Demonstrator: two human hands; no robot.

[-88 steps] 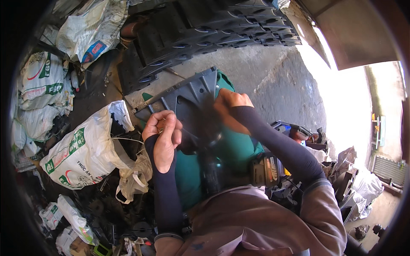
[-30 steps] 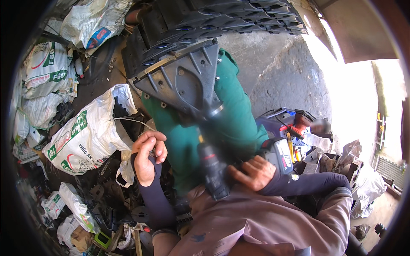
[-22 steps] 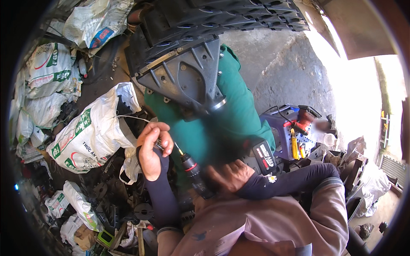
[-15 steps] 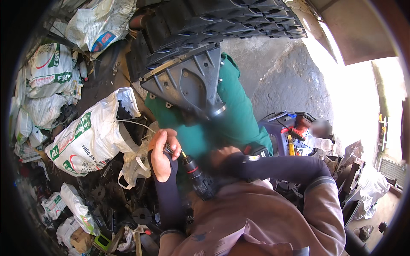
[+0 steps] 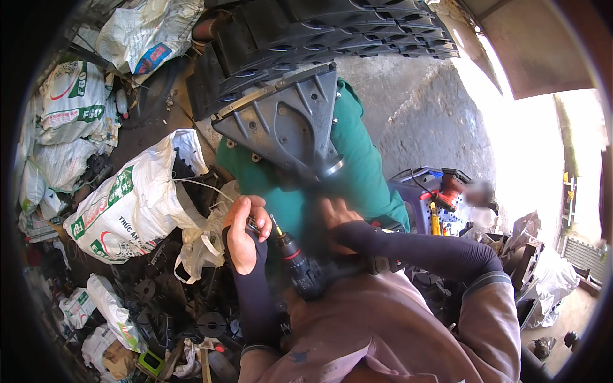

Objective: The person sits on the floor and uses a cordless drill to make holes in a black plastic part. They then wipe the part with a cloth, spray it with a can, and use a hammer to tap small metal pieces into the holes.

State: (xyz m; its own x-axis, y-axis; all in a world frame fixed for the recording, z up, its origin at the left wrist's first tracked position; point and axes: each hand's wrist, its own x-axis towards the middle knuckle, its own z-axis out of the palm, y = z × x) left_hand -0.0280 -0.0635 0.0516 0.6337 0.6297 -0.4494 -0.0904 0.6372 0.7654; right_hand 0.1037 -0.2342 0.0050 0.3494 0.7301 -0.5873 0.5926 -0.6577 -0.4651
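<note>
Closest to me, the cordless drill [image 5: 305, 271] lay low against the chest, its bit [image 5: 275, 225] angled up and to the left. The right hand [image 5: 337, 214] was blurred and sat over the drill's body, near the green casing; I could not tell whether its fingers were closed around the tool or only resting on it. The left hand [image 5: 242, 233] was curled shut beside the bit's tip, pinching something small and dark, perhaps a screw, too small for me to name with certainty.

My worry was that tip: the bit stood just beside the left hand's fingers [image 5: 254, 210], and if the drill were triggered or slipped, it could have caught them. An uncertain hold by the right hand would have made that slip more likely. The small piece could also have dropped into the clutter of black parts [image 5: 191, 306] below and been hard to find.

Beyond the hands, the grey ribbed housing [image 5: 284, 121] sat tilted on the green casing [image 5: 357, 172]; I judged it could shift if pushed off-centre. Left of it lay a white woven sack [image 5: 128, 204], open at its mouth, with more sacks behind. To the right stood a purple crate of tools [image 5: 434, 204], and farthest off a stack of black ribbed plastic trays [image 5: 332, 25]
</note>
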